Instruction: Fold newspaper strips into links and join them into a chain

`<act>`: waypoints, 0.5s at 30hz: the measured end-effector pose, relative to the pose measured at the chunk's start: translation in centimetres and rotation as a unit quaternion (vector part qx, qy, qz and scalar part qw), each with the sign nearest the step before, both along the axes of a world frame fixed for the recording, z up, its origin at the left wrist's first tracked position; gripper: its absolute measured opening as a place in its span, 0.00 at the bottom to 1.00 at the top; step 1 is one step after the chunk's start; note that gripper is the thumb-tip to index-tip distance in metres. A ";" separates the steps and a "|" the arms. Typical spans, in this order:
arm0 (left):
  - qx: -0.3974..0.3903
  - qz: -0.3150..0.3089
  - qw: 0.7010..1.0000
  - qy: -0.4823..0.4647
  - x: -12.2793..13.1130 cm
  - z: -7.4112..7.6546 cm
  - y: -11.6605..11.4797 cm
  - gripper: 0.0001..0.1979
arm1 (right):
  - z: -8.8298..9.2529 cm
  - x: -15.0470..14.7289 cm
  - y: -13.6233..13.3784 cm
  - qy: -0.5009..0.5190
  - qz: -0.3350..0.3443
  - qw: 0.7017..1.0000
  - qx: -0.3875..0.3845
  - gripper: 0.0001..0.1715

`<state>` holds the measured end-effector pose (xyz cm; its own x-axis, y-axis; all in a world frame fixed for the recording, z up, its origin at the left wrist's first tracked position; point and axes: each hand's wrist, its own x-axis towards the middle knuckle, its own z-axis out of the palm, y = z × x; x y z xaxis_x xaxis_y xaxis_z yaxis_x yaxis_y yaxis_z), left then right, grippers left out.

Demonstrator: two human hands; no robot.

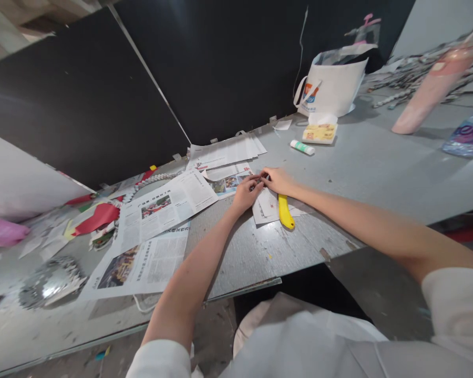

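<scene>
My left hand (246, 193) and my right hand (278, 180) meet fingertip to fingertip over a small piece of newspaper (266, 206) on the grey table (378, 168). Both hands have their fingers pinched together on a small bit of paper between them; what exactly they pinch is too small to make out. A yellow utility knife (286, 212) lies on the paper just under my right wrist. Larger newspaper sheets (161, 210) lie to the left of my left hand.
A glue stick (301, 147) and a tissue pack (320, 133) lie behind my hands. A white tote bag (333, 86) stands at the back. A pink tube (433, 92) and a water bottle (467, 137) are at right. Red paper scraps (98, 218) and shredded paper (49, 283) lie at left.
</scene>
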<state>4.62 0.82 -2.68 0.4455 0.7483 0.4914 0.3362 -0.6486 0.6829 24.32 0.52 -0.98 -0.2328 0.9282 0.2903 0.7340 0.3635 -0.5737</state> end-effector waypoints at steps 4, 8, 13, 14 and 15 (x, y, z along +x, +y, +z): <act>-0.036 0.007 0.999 -0.036 -0.2 0.1 0.2 0.20 | -0.2 -0.1 0.1 0.001 -0.003 1.000 0.007 0.10; -0.104 0.036 0.990 -0.090 -0.4 0.3 0.4 0.20 | -0.4 -0.1 0.2 0.006 -0.001 1.000 0.011 0.10; -0.217 0.056 0.960 -0.171 -0.6 0.6 0.1 0.22 | -0.2 -0.1 0.1 -0.003 -0.006 1.000 0.012 0.09; -0.240 0.057 0.950 -0.191 -0.6 0.7 0.0 0.23 | -0.2 -0.1 0.1 -0.004 -0.004 1.000 0.013 0.09; -0.264 0.056 0.938 -0.217 -0.7 0.7 0.0 0.24 | -0.1 -0.1 0.0 -0.005 0.000 1.000 0.014 0.09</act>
<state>3.95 0.84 -1.94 0.1929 0.9686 0.1566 -0.0018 -0.1593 0.9872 24.24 0.53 -1.09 -0.2352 0.9202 0.3130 0.7402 0.3783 -0.5559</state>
